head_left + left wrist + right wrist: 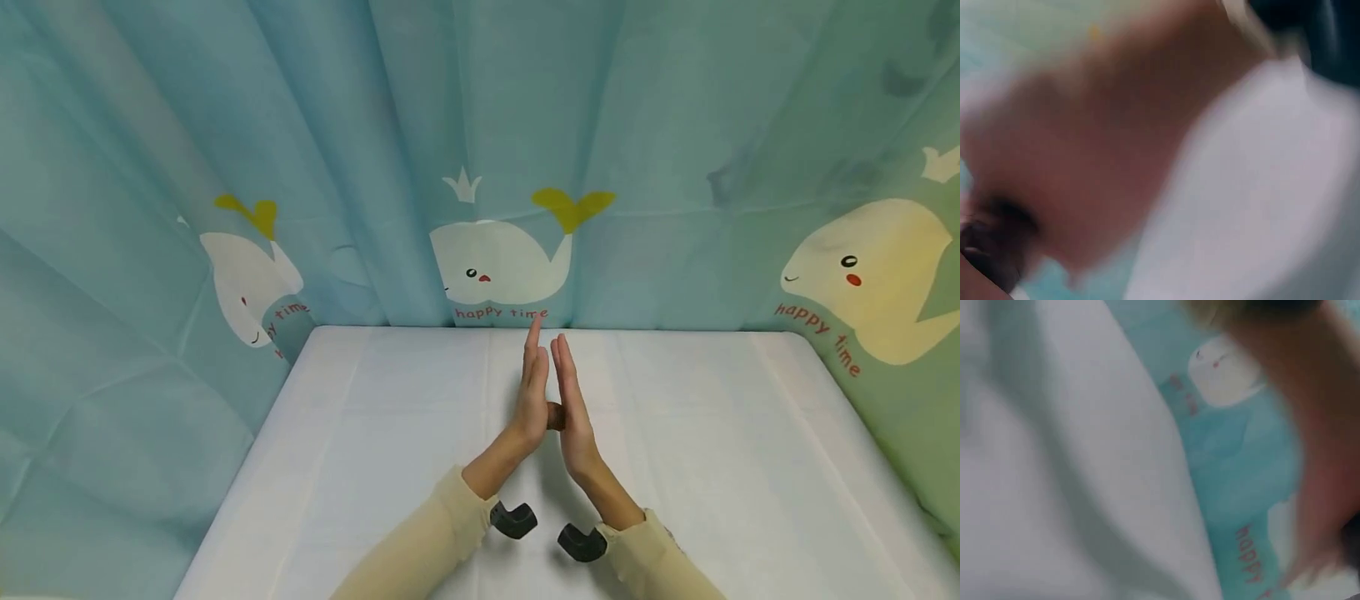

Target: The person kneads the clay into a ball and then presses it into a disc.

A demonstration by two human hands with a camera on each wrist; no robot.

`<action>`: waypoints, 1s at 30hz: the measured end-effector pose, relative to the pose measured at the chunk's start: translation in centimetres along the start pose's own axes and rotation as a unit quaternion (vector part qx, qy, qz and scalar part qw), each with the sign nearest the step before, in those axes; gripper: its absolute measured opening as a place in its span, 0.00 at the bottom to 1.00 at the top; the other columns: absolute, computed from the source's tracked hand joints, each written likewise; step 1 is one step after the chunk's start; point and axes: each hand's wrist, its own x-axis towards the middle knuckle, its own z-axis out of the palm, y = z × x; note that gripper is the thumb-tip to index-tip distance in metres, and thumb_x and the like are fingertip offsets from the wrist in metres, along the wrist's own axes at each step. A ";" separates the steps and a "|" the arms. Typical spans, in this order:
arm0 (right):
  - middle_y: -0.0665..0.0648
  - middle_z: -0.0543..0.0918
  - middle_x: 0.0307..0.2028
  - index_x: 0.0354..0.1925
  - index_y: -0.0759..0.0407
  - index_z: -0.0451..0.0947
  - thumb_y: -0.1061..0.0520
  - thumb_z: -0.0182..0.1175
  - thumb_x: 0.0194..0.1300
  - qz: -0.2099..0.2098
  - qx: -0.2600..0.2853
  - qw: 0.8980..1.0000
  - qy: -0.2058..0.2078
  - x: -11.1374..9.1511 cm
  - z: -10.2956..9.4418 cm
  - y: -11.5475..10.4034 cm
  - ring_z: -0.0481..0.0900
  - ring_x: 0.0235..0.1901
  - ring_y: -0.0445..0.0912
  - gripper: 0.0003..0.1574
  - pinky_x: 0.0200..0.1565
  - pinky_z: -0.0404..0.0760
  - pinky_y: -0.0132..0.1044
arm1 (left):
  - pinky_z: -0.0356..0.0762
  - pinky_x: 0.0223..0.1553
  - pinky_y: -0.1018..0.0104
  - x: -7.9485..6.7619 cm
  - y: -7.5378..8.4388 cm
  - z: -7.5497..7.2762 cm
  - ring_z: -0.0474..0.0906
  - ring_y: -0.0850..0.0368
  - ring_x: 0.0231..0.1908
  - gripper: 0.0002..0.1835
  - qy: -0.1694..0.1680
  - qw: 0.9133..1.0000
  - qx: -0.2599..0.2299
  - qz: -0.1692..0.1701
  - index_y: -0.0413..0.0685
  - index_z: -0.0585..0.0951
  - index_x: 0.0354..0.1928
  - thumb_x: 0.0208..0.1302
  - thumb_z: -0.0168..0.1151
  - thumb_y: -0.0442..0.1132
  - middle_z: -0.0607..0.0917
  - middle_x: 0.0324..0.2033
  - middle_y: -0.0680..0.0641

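Held between the two palms is a small, roundish dark brown thing [555, 416], which looks like a walnut, though its kind is not certain. My left hand [531, 408] presses it from the left with fingers straight and pointing away. From the other side my right hand [577, 425] presses against it, its fingers also straight. Both hands are above the table. In the left wrist view the brown thing [994, 247] is dark and blurred at the lower left, beside the palm. Only a dark bit of it [1352, 540] shows at the right wrist view's edge.
A white-covered table [405, 433] lies under the hands. Behind it and along its sides hangs a blue-green curtain [660, 275] printed with whales. Black curved pieces [514, 520] stick out from the cuffs of both light sleeves [427, 542].
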 end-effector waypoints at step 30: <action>0.47 0.43 0.82 0.83 0.35 0.35 0.42 0.22 0.85 -0.011 0.015 1.000 0.013 2.1 -0.4 -1.8 0.36 0.80 0.43 0.34 0.70 0.45 0.41 | 0.51 0.74 0.53 -1.0 0.3 0.1 0.50 0.63 0.76 0.31 -0.018 1.000 -0.010 0.003 0.62 0.39 0.84 0.83 0.25 0.51 0.40 0.82 0.55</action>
